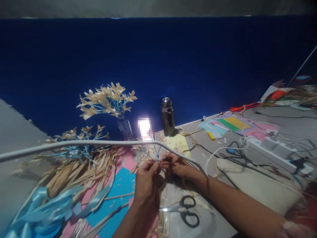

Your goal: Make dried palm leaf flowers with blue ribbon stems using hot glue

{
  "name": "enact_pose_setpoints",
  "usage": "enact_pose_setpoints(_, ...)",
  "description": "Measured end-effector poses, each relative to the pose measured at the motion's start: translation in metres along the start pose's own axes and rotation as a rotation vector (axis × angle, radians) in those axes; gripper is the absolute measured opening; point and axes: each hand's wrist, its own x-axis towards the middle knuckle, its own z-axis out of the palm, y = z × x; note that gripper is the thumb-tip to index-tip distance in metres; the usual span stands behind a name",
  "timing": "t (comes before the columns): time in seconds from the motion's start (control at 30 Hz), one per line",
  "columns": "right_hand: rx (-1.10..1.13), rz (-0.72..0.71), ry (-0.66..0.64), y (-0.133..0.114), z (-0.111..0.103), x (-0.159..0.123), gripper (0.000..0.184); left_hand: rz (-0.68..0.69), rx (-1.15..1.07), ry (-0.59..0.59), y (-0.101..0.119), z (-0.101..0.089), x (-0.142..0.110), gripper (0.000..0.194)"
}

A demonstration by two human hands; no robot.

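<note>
My left hand [146,180] and my right hand [177,166] meet at the table's middle, fingers pinched together on a small blue-stemmed sprig with dried tan leaves [155,154]. Both hands are closed on it. Black-handled scissors [186,210] lie just below my hands. A heap of dried leaf strips [79,170] and blue ribbon [47,203] lies to the left on pink and blue paper [119,195].
A white cable [74,143] crosses in front of my hands. A glass vase with leaf sprigs [109,99], a dark metal flask [167,116], coloured paper sheets [230,124], a white power strip [277,150] with cords, and a cushion [257,185] stand around. Blue wall behind.
</note>
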Motion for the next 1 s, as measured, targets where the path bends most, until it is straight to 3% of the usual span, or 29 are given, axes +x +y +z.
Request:
enact_pose_setpoints(0.17,0.04,0.039,-0.019,-0.011,0.0,-0.004,0.036,0.032,0.049,-0.022,0.0,0.0,-0.001,0.026)
enact_pose_setpoints(0.37,-0.09,0.06,0.078,-0.024,0.003,-0.011,0.028,0.028,0.069,0.024,0.005,0.003,-0.005,0.03)
enact_pose_setpoints(0.53,0.074,0.05,0.117,-0.015,0.014,-0.015,0.037,0.044,0.066,0.057,0.001,0.003,-0.006,0.023)
enact_pose_setpoints(0.7,0.161,0.028,0.185,-0.01,0.022,-0.022,0.027,0.136,-0.057,0.104,-0.001,0.007,-0.008,0.026)
enact_pose_setpoints(1.0,-0.165,-0.142,0.215,-0.02,0.023,-0.023,0.029,0.228,0.044,0.104,-0.002,0.008,-0.01,0.02)
